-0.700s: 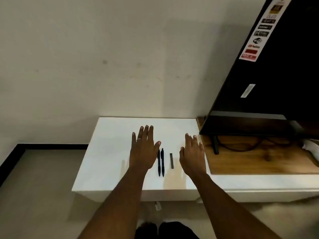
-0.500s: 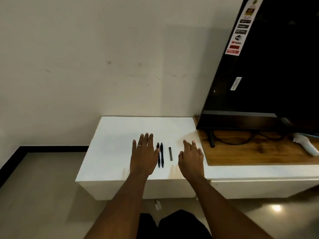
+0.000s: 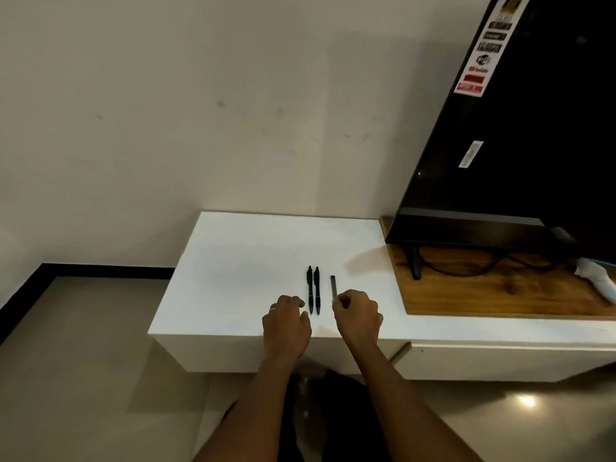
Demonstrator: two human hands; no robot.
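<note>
Two pens (image 3: 317, 291) lie on the white cabinet (image 3: 233, 261) at one o'clock from your curled, empty left hand (image 3: 286, 325), and your right hand (image 3: 358, 316) curls at the grey stick (image 3: 333, 288), its near end at eleven o'clock, grasp unclear; you seem about to pick up, which needs a fine fingertip pinch.

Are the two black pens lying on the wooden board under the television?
No, both black pens lie side by side on the white cabinet top, well to the left of the wooden board.
</note>
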